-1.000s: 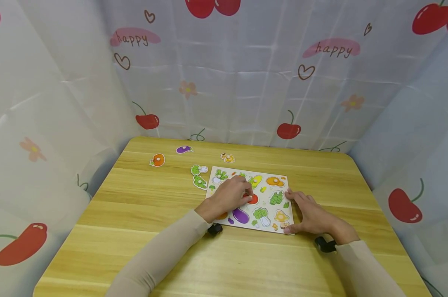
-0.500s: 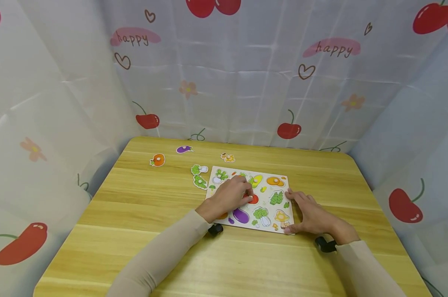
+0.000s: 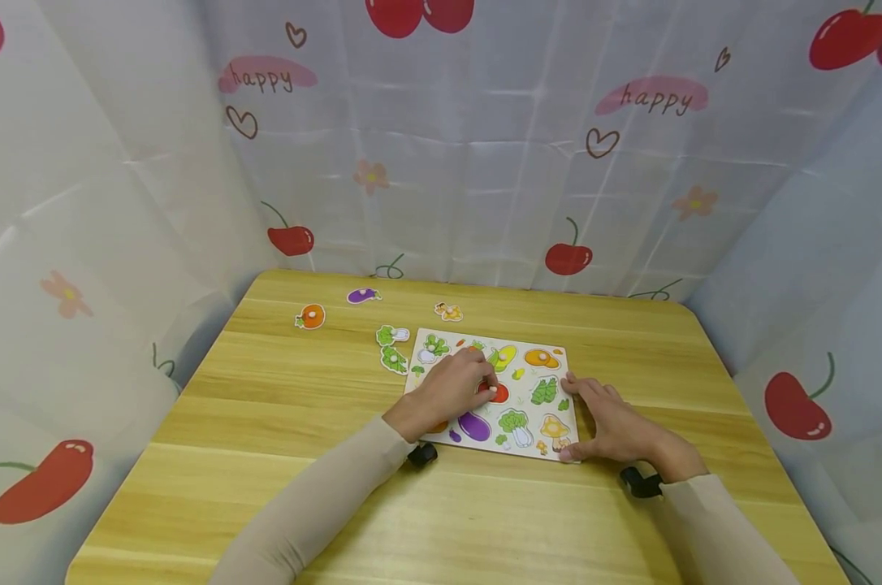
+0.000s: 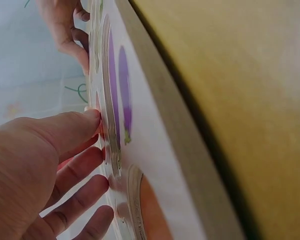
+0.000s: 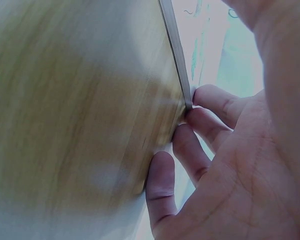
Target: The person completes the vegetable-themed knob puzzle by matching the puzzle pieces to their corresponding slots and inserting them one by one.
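The left grip (image 3: 451, 382) is narrow: its thumb and forefinger pinch at the small knob of the red tomato piece (image 3: 501, 394), which lies just under these fingertips, near the middle of the board (image 3: 523, 393). In the left wrist view, the other fingertips rest on the board, a little spread. The near edge of the board passes close to the left wrist.

To the right of this grip, the right grip (image 3: 616, 422) is wide. Its fingertips touch the right edge of the board and its thumb lies on the near right corner.

Just nearer than the left grip is an eggplant picture (image 3: 474, 425); just beyond it is a corn picture (image 3: 504, 357).

Beyond the left grip and to its left, five loose pieces lie on the surface (image 3: 265, 406). The leafy green piece (image 3: 393, 358) is at the left edge of the board; whether it touches, I cannot tell. The cabbage piece (image 3: 392, 335) is just behind it. Farther out, with room between them, are the purple eggplant piece (image 3: 363, 295), the orange piece (image 3: 310, 316) and the mushroom piece (image 3: 449, 312). Wood stretches right of the right grip until the rounded corner, and a broad strip of wood lies nearer than both grips.
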